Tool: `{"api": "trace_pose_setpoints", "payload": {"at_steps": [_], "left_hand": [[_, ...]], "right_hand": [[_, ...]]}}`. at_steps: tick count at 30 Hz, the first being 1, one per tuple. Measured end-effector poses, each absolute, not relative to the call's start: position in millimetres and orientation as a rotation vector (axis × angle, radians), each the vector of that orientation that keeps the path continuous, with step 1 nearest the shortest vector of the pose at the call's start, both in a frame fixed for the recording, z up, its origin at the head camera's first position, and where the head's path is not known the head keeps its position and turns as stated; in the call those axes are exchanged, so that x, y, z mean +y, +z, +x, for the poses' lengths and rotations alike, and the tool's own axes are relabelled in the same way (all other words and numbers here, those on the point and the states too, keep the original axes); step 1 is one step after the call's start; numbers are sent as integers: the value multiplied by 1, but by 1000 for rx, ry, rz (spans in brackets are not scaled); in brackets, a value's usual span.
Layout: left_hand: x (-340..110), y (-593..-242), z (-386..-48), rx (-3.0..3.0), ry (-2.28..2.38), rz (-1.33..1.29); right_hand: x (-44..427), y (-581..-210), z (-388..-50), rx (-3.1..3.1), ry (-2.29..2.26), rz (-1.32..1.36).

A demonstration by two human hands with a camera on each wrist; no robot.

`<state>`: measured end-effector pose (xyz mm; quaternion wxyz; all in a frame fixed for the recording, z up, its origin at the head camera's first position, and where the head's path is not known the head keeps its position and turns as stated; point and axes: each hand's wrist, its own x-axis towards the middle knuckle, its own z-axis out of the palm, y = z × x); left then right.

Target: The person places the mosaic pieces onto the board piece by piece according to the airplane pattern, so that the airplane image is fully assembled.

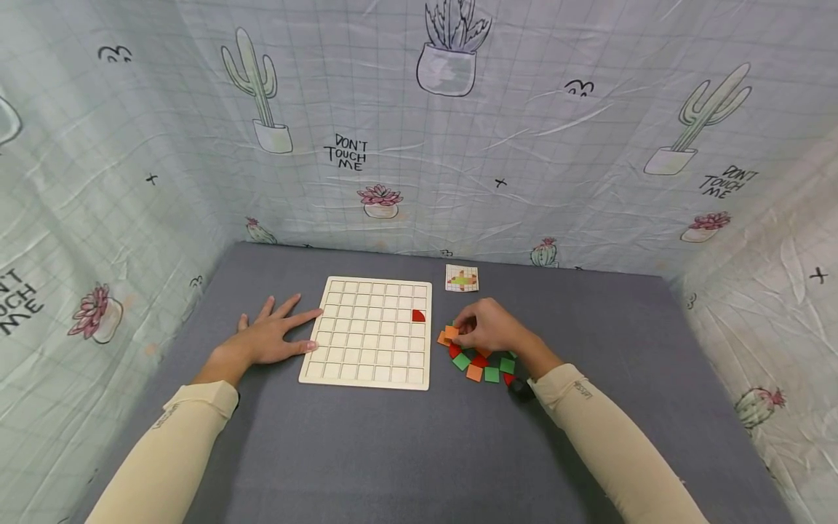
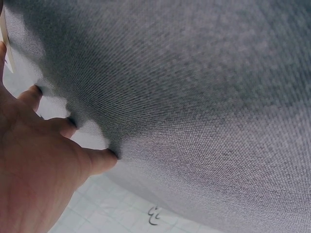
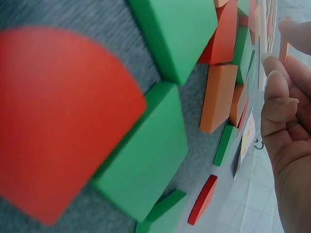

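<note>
Right hand grips orange tile; left hand at the board

From where I stand, the right hand pinches an orange square tile between thumb and fingers, over the left edge of a cluster of red, green and orange pieces. The left hand grips nothing: fingers spread, thumb and index touching the left edge of the gridded board. One red quarter-round piece occupies a cell in the board's rightmost column, towards the far side. A pattern card lies on the grey table, beyond the cluster.
</note>
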<state>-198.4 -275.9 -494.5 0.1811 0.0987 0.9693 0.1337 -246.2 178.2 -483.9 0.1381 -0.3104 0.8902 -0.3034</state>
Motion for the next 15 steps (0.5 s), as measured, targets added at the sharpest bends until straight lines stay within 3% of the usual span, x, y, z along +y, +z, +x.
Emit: {"api": "trace_pose_setpoints", "payload": {"at_steps": [15], "left_hand": [[-274,-492,-198,2731,384,275]], "right_hand": [[165,-487,-250,2541,-874,-902]]}}
